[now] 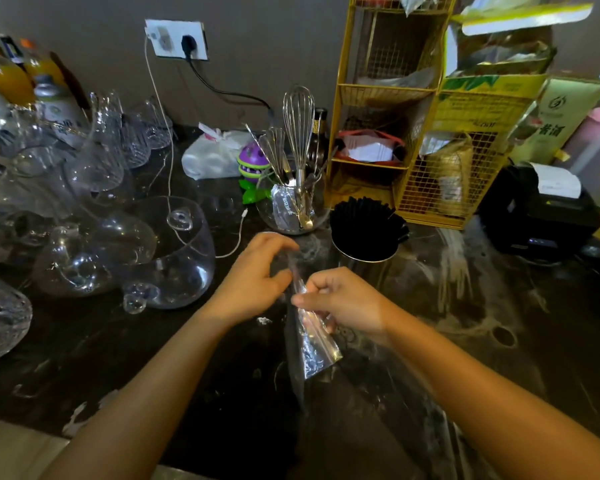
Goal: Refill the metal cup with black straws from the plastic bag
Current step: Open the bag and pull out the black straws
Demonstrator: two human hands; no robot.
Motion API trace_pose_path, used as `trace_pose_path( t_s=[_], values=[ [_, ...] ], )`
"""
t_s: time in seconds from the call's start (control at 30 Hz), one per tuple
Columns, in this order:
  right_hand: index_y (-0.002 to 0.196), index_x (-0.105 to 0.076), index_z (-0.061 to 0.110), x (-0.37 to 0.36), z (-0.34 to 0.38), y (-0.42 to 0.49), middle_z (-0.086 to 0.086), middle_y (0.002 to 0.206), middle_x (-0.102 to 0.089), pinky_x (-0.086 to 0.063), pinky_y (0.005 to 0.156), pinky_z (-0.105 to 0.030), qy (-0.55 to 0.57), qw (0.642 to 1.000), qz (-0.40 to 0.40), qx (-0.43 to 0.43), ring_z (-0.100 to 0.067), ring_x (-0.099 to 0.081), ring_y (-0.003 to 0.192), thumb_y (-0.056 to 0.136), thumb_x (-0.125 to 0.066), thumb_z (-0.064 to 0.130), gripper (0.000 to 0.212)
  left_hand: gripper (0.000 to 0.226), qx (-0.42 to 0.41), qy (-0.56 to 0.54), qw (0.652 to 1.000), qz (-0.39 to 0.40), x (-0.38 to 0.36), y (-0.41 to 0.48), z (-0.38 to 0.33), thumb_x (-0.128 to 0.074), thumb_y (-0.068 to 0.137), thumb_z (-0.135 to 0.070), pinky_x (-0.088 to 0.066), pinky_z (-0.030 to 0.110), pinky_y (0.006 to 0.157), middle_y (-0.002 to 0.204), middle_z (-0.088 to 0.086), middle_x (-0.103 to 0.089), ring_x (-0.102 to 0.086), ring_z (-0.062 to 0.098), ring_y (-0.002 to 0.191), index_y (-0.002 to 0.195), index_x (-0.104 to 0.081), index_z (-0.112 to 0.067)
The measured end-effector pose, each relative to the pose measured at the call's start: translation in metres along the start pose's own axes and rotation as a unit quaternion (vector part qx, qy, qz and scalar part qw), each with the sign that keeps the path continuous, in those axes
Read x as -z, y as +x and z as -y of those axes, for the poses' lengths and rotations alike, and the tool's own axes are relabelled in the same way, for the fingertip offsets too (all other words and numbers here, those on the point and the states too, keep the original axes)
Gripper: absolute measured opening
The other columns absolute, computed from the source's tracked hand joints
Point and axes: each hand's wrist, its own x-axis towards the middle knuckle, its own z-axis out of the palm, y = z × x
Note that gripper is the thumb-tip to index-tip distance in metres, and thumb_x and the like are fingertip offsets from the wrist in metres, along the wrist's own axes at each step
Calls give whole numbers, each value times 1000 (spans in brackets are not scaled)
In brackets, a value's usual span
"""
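Near the middle of the dark marble counter (125,341), my right hand (343,303) is curled into a loose fist, pinching the clear plastic bag (314,348) between thumb and fingers. My left hand (257,271) sits just to its left, fingers half spread and bent, thumb and fingertips touching the bag's upper end. The bag looks flat and twisted, and I can't make out any straws in it, so I judge it emptied or nearly so.

Just beyond my right hand, farther back, the metal cup (364,251) stands upright, packed with black straws (361,214) fanned above its rim. It looks full already.

The risks I see come from crowding. The cup is so full that a brush from my right wrist, or a snag from the crinkled bag, could tip it or flick straws onto the counter. To the left, glass bowls (174,258) and pitchers stand close together; a careless swing of my left elbow could knock one. Behind the cup, a glass holder of whisks (297,206) and the yellow wire rack (413,133) leave little room to reach past.
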Motion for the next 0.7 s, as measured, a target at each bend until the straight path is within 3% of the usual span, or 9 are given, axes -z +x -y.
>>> trace_pose_path(
  t_s=[0.1, 0.27, 0.4, 0.5, 0.63, 0.7],
  values=[
    [54, -49, 16, -1, -3, -1, 10, 44, -48, -39, 41, -12, 11, 1000, -11, 9, 2, -45, 38, 82, -62, 17, 31, 9, 52, -39, 993, -93, 1, -14, -2, -57, 75, -20, -40, 17, 67, 77, -6, -48, -49, 13, 74, 83, -55, -14],
    [61, -52, 14, 0, -1, -1, 0, 55, -58, -39, 40, -11, 51, 999, 12, 4, 0, -54, 44, 87, -54, 18, 26, 19, 182, -170, 967, 47, 2, -29, -10, -51, 85, -20, -41, 12, 46, 60, 3, -53, -52, 8, 50, 67, -52, -14],
    [71, -58, 12, 6, 1, 1, -1, 63, -63, -40, 42, -11, 68, 996, 49, -19, -2, -59, 51, 88, -51, 14, 19, 29, 204, -200, 951, 116, 4, -27, -15, -43, 89, -24, -39, 20, 51, 60, 3, -56, -52, 9, 48, 64, -54, -14],
    [67, -58, 14, 9, 2, 2, 1, 61, -63, -40, 42, -12, 62, 996, 58, -25, -3, -58, 51, 86, -54, 12, 20, 31, 197, -207, 950, 126, 2, -24, -17, -44, 89, -26, -39, 17, 48, 58, 3, -57, -52, 8, 46, 66, -57, -10],
    [59, -56, 16, 14, 0, 2, 7, 45, -62, -39, 42, -10, 68, 996, 58, -15, 0, -55, 43, 83, -57, 9, 25, 38, 175, -210, 952, 138, -1, -21, -17, -45, 87, -25, -38, 16, 45, 59, 5, -57, -52, 8, 47, 78, -57, 9],
    [58, -57, 15, 15, -2, 3, 4, 55, -63, -39, 42, -10, 68, 996, 62, -7, 0, -55, 45, 82, -58, 9, 25, 42, 160, -223, 949, 154, -2, -19, -18, -48, 83, -34, -37, 17, 45, 60, 6, -58, -52, 8, 47, 76, -60, 6]
  ],
)
